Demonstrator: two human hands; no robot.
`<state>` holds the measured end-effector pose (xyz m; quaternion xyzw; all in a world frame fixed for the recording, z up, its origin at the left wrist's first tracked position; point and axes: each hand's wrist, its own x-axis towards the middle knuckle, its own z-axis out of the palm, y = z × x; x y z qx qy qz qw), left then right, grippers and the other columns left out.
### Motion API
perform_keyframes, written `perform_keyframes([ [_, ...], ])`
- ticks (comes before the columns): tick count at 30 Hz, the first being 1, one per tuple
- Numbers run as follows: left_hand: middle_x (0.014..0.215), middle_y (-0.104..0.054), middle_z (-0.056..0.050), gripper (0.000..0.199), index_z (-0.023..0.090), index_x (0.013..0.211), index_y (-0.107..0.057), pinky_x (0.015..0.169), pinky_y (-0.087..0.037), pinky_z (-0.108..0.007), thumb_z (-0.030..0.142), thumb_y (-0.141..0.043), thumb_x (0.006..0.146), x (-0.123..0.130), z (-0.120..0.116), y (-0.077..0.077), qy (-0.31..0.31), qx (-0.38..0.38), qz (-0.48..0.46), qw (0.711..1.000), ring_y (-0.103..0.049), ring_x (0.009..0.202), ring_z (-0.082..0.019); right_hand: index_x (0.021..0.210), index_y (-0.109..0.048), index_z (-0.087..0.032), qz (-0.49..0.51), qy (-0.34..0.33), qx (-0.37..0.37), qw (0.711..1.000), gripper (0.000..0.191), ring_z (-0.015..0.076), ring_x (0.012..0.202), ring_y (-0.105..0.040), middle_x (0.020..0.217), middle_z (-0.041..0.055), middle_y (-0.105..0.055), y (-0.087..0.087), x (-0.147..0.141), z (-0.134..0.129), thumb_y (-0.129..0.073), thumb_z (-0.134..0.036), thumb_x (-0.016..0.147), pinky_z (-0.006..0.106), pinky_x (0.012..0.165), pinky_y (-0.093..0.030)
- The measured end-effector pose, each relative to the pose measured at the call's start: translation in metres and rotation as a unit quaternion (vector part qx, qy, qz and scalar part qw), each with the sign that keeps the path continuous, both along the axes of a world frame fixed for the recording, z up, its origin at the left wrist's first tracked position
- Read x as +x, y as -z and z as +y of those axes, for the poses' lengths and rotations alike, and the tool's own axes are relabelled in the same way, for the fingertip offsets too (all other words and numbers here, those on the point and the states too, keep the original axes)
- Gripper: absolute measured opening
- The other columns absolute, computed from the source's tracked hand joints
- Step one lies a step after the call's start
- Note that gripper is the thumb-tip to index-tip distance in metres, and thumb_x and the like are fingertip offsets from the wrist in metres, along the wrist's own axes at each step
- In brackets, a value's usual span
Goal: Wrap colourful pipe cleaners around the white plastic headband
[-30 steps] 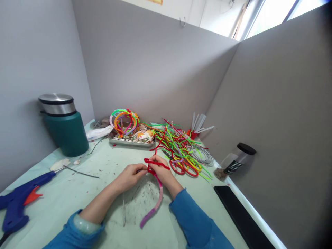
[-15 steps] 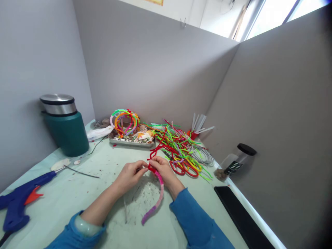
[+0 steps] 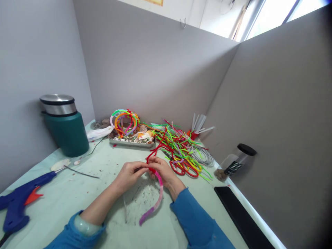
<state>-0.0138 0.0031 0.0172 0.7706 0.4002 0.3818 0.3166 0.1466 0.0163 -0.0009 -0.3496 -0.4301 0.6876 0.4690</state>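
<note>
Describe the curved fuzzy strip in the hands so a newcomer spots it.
On the pale green tabletop, find the person's left hand and right hand meeting near the middle. From between them, a curved fuzzy strip arcs toward the viewer. Unlike the thin multicoloured fuzzy stems piled behind, it is thicker, banded red, pink and purple.

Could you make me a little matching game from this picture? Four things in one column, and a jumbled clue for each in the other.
1. fuzzy strip
2. glue gun
3. flask
4. jar

A. dark green and silver
B. see-through, by the right-hand wall
C. held between the left hand and right hand
D. blue and orange, lying at the picture's left edge

Pairs: 1-C, 2-D, 3-A, 4-B
</note>
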Motion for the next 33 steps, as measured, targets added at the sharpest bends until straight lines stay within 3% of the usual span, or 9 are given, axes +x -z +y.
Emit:
perform_keyframes([
  [4, 0.084, -0.070, -0.004, 0.026, 0.017, 0.084, -0.069, 0.073, -0.044, -0.023, 0.036, -0.052, 0.077, -0.001, 0.001, 0.001, -0.005, -0.017, -0.017, 1.000, -0.061, 0.076, -0.016, 0.099, -0.057, -0.018, 0.019, 0.001, 0.028, 0.999, 0.038, 0.0078, 0.052, -0.050, 0.078, 0.0006, -0.058, -0.005, 0.002, -0.002, -0.066, -0.025, 0.063, 0.017, 0.040, -0.034],
  [9, 0.084, -0.070, -0.004, 0.027, 0.017, 0.084, -0.069, 0.073, -0.043, -0.023, 0.036, -0.052, 0.076, -0.001, 0.001, 0.000, -0.002, -0.034, -0.034, 0.999, -0.060, 0.077, -0.016, 0.089, -0.058, -0.017, 0.007, -0.012, 0.034, 0.999, 0.030, 0.0060, 0.046, -0.046, 0.066, -0.0020, -0.055, -0.004, 0.000, -0.004, -0.067, -0.032, 0.065, 0.017, 0.040, -0.032],
  [14, 0.065, -0.064, -0.001, 0.031, 0.015, 0.082, -0.068, 0.053, -0.038, -0.020, 0.041, -0.054, 0.073, -0.002, 0.004, 0.000, -0.059, -0.084, -0.077, 0.992, -0.051, 0.056, -0.011, 0.077, -0.058, -0.014, -0.069, 0.033, 0.050, 0.996, 0.030, 0.0051, 0.038, -0.042, 0.059, -0.0009, -0.056, 0.006, -0.002, 0.001, -0.061, -0.043, 0.071, 0.017, 0.035, -0.026],
  [18, 0.046, -0.043, 0.007, 0.038, 0.013, 0.085, -0.063, 0.038, -0.025, -0.018, 0.046, -0.058, 0.069, -0.005, 0.009, 0.004, -0.105, -0.172, -0.167, 0.965, -0.033, 0.038, -0.005, 0.078, -0.058, -0.015, -0.101, 0.071, 0.097, 0.988, 0.028, 0.0053, 0.040, -0.042, 0.064, 0.0000, -0.058, 0.011, -0.004, 0.004, -0.061, -0.041, 0.070, 0.018, 0.038, -0.030],
  [23, 0.044, -0.036, 0.010, 0.043, 0.013, 0.086, -0.059, 0.033, -0.018, -0.017, 0.049, -0.062, 0.064, -0.004, 0.009, 0.003, -0.085, -0.246, -0.241, 0.935, -0.025, 0.033, -0.002, 0.095, -0.060, -0.020, -0.186, 0.073, 0.208, 0.958, 0.025, 0.0089, 0.050, -0.046, 0.065, -0.0022, -0.055, 0.011, -0.007, 0.000, -0.061, -0.030, 0.072, 0.021, 0.047, -0.035],
  [28, 0.044, -0.036, 0.010, 0.041, 0.012, 0.086, -0.058, 0.033, -0.015, -0.016, 0.047, -0.063, 0.064, -0.003, 0.005, -0.003, -0.066, -0.271, -0.258, 0.925, -0.024, 0.032, -0.001, 0.088, -0.064, -0.021, -0.297, 0.039, 0.307, 0.903, 0.015, 0.0124, 0.062, -0.051, 0.071, 0.0007, -0.058, 0.013, -0.011, -0.005, -0.057, -0.026, 0.076, 0.023, 0.056, -0.038],
  [31, 0.044, -0.035, 0.011, 0.039, 0.013, 0.085, -0.057, 0.032, -0.014, -0.016, 0.046, -0.064, 0.064, -0.003, 0.004, -0.003, -0.059, -0.286, -0.260, 0.920, -0.023, 0.032, -0.001, 0.084, -0.064, -0.021, -0.307, 0.054, 0.326, 0.893, 0.012, 0.0134, 0.064, -0.052, 0.072, 0.0015, -0.060, 0.016, -0.013, -0.005, -0.056, -0.026, 0.076, 0.025, 0.060, -0.039],
  [33, 0.043, -0.033, 0.011, 0.040, 0.013, 0.084, -0.057, 0.032, -0.013, -0.016, 0.046, -0.064, 0.063, -0.002, 0.005, -0.003, -0.056, -0.293, -0.260, 0.918, -0.021, 0.032, -0.001, 0.092, -0.061, -0.021, -0.297, 0.090, 0.314, 0.897, 0.019, 0.0129, 0.061, -0.051, 0.069, 0.0000, -0.057, 0.017, -0.014, -0.004, -0.059, -0.026, 0.074, 0.024, 0.058, -0.039],
])
